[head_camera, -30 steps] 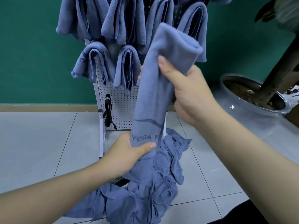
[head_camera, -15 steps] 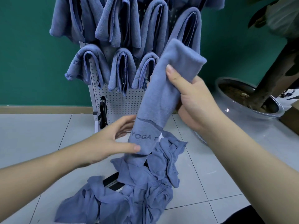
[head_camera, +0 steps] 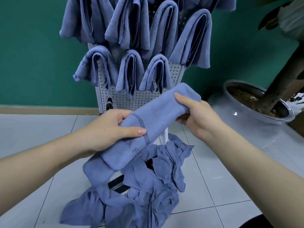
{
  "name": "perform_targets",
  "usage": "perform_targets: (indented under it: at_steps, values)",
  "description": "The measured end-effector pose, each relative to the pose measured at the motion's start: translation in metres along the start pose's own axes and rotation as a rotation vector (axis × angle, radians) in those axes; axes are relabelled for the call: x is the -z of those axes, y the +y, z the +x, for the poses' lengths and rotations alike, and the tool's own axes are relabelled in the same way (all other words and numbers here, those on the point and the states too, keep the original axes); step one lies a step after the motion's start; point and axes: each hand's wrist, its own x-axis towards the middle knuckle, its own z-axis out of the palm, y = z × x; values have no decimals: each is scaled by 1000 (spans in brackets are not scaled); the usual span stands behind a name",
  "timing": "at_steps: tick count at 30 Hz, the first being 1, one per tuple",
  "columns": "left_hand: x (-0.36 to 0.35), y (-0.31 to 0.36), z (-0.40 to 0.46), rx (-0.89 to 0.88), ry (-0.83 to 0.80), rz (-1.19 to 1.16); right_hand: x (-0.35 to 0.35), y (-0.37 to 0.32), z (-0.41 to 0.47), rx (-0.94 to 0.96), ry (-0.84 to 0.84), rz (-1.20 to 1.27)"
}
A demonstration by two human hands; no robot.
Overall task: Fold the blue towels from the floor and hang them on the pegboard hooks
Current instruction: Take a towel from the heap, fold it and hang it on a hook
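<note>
A blue towel, folded into a long narrow strip, slants across the middle of the view. My left hand pinches its lower part near the stitched band. My right hand grips its upper end. Behind it stands the white pegboard, with several folded blue towels draped over its hooks in two rows. A crumpled pile of blue towels lies on the floor at the foot of the pegboard, under the held towel.
A green wall with a wooden skirting runs behind the board. To the right, a large pot with a thick plant trunk stands on the light floor tiles. A black clip hangs low on the board.
The held towel has come down from nearly upright to a low slant. My left hand, which had let go half a second ago, has closed on its lower part again. My right hand has dropped.
</note>
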Motion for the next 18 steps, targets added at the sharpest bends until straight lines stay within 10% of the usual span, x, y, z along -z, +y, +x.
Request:
perform_targets:
  at_steps: [7, 11, 18]
  values:
    - [19, 7, -10, 0, -16, -167, 5, 10, 1, -107, -70, -205]
    - [23, 5, -9, -19, 44, -273, 0, 15, -7, 276, -3, -695]
    - [19, 13, -10, -37, 13, -434, -29, 26, -48, 634, -381, -787]
